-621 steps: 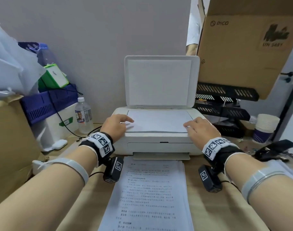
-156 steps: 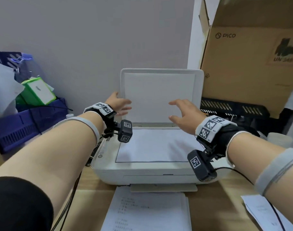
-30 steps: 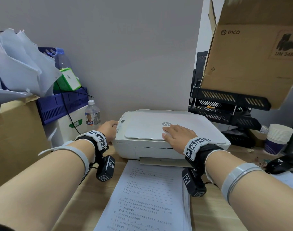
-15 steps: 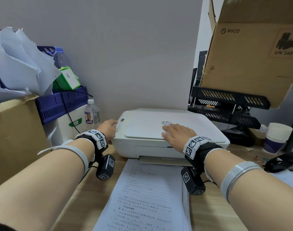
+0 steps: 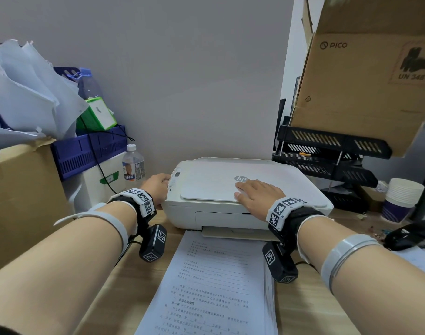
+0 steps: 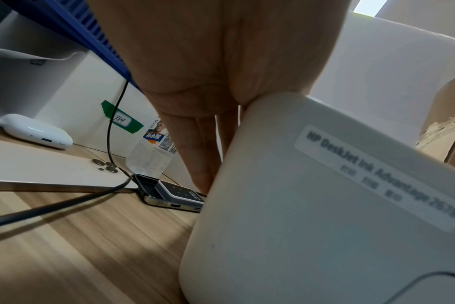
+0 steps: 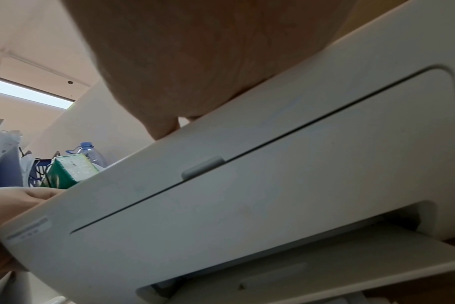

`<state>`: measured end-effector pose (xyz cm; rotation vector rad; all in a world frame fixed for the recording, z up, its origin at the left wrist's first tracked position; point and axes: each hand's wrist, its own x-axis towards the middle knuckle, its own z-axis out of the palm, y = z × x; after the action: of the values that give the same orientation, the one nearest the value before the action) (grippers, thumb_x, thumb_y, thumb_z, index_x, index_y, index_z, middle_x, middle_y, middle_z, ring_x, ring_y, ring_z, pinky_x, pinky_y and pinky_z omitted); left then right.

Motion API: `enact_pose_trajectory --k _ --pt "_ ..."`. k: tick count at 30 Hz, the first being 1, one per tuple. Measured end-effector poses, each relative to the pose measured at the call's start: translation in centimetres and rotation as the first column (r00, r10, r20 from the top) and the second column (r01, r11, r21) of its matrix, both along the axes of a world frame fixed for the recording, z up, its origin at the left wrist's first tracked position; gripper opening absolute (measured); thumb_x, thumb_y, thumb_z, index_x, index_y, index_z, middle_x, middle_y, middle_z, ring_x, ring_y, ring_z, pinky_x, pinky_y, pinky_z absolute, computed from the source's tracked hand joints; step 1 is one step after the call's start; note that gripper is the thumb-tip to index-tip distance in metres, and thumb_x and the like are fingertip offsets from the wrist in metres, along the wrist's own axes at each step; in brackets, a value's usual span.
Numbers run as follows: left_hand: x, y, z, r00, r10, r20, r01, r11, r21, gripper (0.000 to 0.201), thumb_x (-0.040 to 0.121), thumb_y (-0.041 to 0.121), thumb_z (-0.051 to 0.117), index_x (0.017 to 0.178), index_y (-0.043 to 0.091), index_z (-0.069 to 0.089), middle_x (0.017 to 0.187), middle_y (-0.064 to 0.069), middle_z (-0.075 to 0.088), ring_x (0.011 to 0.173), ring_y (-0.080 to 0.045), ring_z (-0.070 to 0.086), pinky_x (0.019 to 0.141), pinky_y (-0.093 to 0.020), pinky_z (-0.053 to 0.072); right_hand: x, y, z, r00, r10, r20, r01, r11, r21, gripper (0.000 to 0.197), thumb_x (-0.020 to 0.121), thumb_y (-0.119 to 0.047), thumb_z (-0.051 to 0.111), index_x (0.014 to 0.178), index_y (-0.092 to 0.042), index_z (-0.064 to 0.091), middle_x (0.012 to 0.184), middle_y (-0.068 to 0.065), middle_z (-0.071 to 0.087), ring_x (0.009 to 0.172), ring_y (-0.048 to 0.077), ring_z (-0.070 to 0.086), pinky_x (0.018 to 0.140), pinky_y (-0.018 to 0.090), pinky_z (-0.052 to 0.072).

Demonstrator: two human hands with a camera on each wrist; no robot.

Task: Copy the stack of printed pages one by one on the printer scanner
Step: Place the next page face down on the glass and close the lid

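Wooden counter [image 5: 303, 298] against a plain grey wall, with a white printer [image 5: 221, 213] in the middle of it. Scanner lid [image 5: 206, 187] down and closed flat. Right hand [image 5: 256, 197] lying palm down on the lid, just beside the logo, fingers straight and together, holding nothing. Left hand [image 5: 158, 187] at the left front corner of the printer, next to the control panel; fingers [image 6: 195, 156] stretched down along the side wall (seen from the left wrist view), touching it, not curled around anything. Stack of printed pages [image 5: 213, 286] on the counter directly in front of the printer, text side up, far edge under the output tray. Left of the printer: a water bottle [image 5: 133, 165], a blue crate [image 5: 90, 151] and a phone [image 6: 52, 172] lying face down. Right of it: black letter trays [image 5: 327, 151], a cardboard box [image 5: 366, 76] above them, and stacked paper cups [image 5: 400, 199].
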<state>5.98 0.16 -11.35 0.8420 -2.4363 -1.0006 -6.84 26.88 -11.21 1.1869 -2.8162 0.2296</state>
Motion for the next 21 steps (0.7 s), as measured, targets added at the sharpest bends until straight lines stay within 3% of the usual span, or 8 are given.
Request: enact_pose_trajectory --k 5,8,12,17,21 --pt "0.2 0.4 0.2 1.000 -0.005 -0.006 0.005 1.000 0.031 0.037 0.105 0.018 0.033 0.135 0.019 0.055 0.122 -0.016 0.061 0.103 -0.038 0.062 0.075 -0.054 0.060 -0.1 0.0 0.4 1.000 0.006 0.004 -0.006 0.999 0.042 0.062 0.097 -0.065 0.023 0.151 -0.036 0.028 0.161 -0.003 0.027 0.148 0.021 0.024 0.119 0.046 0.020" --pt "0.3 0.5 0.3 1.000 -0.003 -0.012 0.004 0.999 0.039 0.037 0.105 0.018 0.033 0.134 0.019 0.055 0.122 -0.016 0.061 0.103 -0.039 0.062 0.075 -0.055 0.059 0.2 0.2 1.1 0.999 0.022 0.026 -0.025 0.995 0.094 0.070 0.093 -0.072 0.025 0.153 -0.034 0.026 0.162 -0.001 0.024 0.148 0.022 0.023 0.118 0.046 0.020" --pt "0.6 0.6 0.5 1.000 -0.016 -0.023 0.017 0.998 0.064 0.037 0.105 0.018 0.033 0.132 0.021 0.057 0.121 -0.016 0.062 0.103 -0.039 0.062 0.075 -0.056 0.059 0.4 0.4 2.2 0.997 0.042 0.070 -0.047 0.996 0.079 0.070 0.093 -0.070 0.037 0.150 -0.030 0.035 0.159 0.000 0.030 0.144 0.025 0.032 0.113 0.044 0.029" --pt "0.6 0.7 0.6 0.996 -0.056 -0.065 0.065 0.989 0.136 0.035 0.104 0.011 0.033 0.111 0.028 0.063 0.101 -0.016 0.067 0.084 -0.035 0.064 0.071 -0.047 0.059 -0.3 0.6 2.9 0.983 0.064 0.169 -0.067 0.998 0.015 0.070 0.088 -0.069 0.051 0.148 -0.035 0.040 0.158 0.000 0.033 0.144 0.023 0.031 0.118 0.043 0.026" --pt "0.8 0.7 1.2 0.995 -0.064 -0.071 0.078 0.973 0.216 0.033 0.105 0.014 0.038 0.099 0.031 0.065 0.087 -0.013 0.066 0.074 -0.029 0.061 0.064 -0.041 0.059 0.2 0.9 3.9 0.991 0.081 0.109 -0.084 0.996 0.024 0.064 0.086 -0.069 0.054 0.141 -0.036 0.049 0.148 -0.002 0.045 0.132 0.022 0.045 0.108 0.038 0.036"
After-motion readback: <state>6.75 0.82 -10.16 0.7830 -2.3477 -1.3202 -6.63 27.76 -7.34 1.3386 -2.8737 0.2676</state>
